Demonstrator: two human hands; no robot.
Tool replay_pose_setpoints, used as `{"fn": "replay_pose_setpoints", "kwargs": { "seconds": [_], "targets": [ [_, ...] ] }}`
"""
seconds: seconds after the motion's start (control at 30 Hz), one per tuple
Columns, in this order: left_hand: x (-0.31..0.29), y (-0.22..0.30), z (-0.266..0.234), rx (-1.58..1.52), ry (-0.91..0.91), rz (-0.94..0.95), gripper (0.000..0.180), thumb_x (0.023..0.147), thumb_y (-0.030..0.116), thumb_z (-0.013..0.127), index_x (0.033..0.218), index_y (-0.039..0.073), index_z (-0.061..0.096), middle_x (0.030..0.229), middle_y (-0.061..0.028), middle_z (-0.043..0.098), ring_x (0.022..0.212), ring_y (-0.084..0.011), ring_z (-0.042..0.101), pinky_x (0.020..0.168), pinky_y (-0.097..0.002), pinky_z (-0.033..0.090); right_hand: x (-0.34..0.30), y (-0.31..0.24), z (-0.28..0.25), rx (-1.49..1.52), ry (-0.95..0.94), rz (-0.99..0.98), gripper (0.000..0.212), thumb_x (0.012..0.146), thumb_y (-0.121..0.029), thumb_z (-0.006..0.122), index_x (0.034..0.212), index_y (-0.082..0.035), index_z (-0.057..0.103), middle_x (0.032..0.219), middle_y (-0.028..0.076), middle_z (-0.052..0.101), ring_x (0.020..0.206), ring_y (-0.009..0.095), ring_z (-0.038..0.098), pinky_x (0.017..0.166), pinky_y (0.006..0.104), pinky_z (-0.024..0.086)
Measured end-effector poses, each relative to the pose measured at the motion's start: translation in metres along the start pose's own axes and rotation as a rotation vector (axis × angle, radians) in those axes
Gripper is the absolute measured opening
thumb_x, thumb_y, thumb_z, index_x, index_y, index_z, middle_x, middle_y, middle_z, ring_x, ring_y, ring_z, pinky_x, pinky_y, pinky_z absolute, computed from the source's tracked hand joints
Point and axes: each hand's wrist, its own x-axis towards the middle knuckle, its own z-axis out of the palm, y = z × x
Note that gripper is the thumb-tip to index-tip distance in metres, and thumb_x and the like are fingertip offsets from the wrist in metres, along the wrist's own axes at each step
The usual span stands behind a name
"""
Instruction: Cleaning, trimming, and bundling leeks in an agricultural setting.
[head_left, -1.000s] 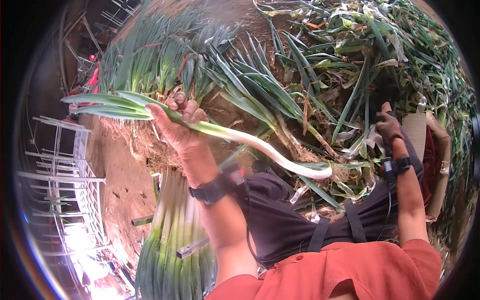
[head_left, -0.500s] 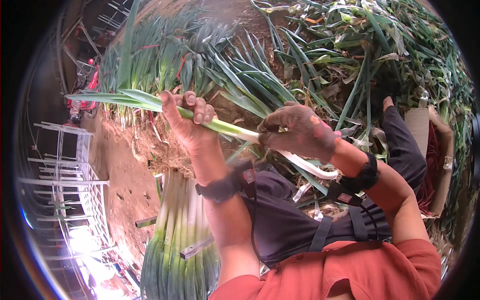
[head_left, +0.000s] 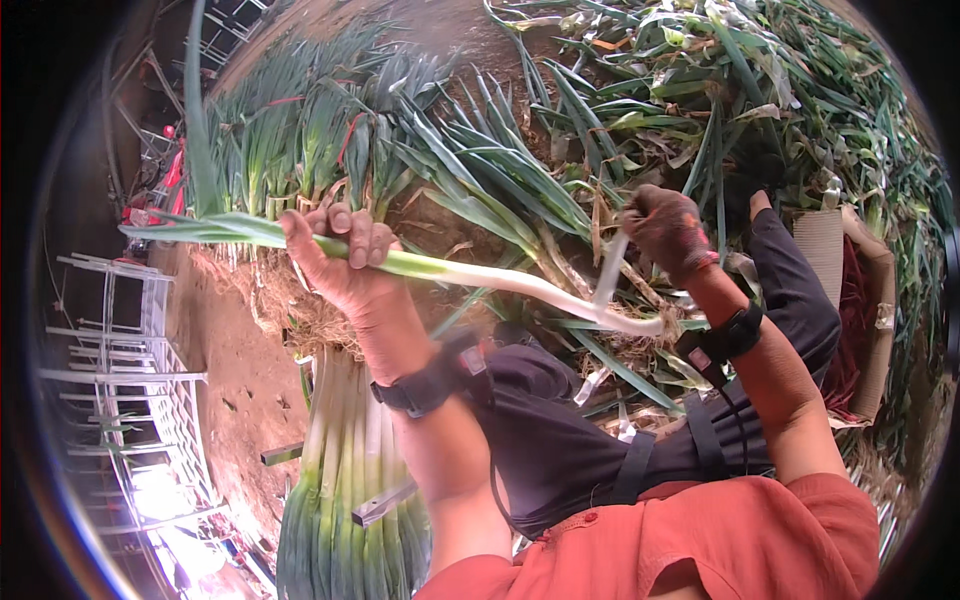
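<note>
A long green onion (head_left: 510, 281) lies slantwise before me, green leaves to the left and white root end to the right. My bare left hand (head_left: 345, 262) is wrapped round its green part. In a dark, stained glove, my right hand (head_left: 668, 230) is closed, raised above the white end. A pale strip of outer skin (head_left: 610, 268) stretches from that hand down to the stalk, still joined near the root. Below my left forearm, trimmed green onions (head_left: 350, 450) lie side by side with their white ends toward me.
Upright bundles of unpeeled green onions (head_left: 290, 150) stand at the far left. Leaf waste (head_left: 690, 110) is heaped at the far right, beside an open cardboard box (head_left: 880, 290). A metal bar (head_left: 385, 502) pokes out by the trimmed onions; a white metal frame (head_left: 130, 350) stands left.
My right hand has moved away from the stalk, up and to the right, drawing the skin strip off the white part. My left hand has shifted slightly left with the onion.
</note>
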Motion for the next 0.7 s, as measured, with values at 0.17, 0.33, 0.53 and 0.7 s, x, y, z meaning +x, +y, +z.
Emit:
{"fn": "replay_pose_setpoints", "kwargs": {
  "seconds": [0.17,0.33,0.53,0.7],
  "targets": [
    [-0.006,-0.013,0.014,0.160,0.107,0.105,0.035,0.081,0.039,0.063,0.061,0.012,0.055,0.060,-0.0022,0.054,0.038,-0.0058,0.040,0.030,-0.0183,0.030,-0.013,0.092,-0.008,-0.411,-0.051,0.214,0.026,0.072,-0.030,0.064,0.079,-0.004,0.062,0.080,0.018,0.063,0.079,0.034,0.062,0.070,0.0406,0.048],
    [-0.013,-0.017,0.029,0.243,0.163,0.165,0.030,0.081,0.035,0.064,0.063,0.013,0.053,0.059,-0.0016,0.049,0.036,-0.0055,0.037,0.030,-0.0170,0.028,-0.016,0.111,0.001,-0.528,-0.048,0.251,0.027,0.072,-0.030,0.065,0.082,-0.005,0.064,0.082,0.017,0.065,0.082,0.034,0.062,0.074,0.0403,0.049],
    [-0.017,-0.032,0.044,0.276,0.222,0.178,0.027,0.080,0.032,0.065,0.068,0.014,0.049,0.056,0.0017,0.045,0.035,-0.0039,0.035,0.028,-0.0165,0.027,-0.010,0.145,-0.006,-0.626,-0.028,0.313,0.027,0.072,-0.030,0.063,0.081,-0.005,0.063,0.081,0.018,0.064,0.080,0.035,0.062,0.072,0.0420,0.049],
    [-0.016,0.003,0.034,0.468,0.243,0.265,0.027,0.083,0.031,0.060,0.067,0.016,0.046,0.057,0.0009,0.045,0.034,-0.0039,0.034,0.028,-0.0188,0.025,-0.017,0.227,-0.051,-0.637,0.001,0.658,0.039,0.078,-0.036,0.058,0.094,-0.002,0.063,0.086,0.021,0.064,0.085,0.033,0.063,0.073,0.0405,0.048]
  ]
}}
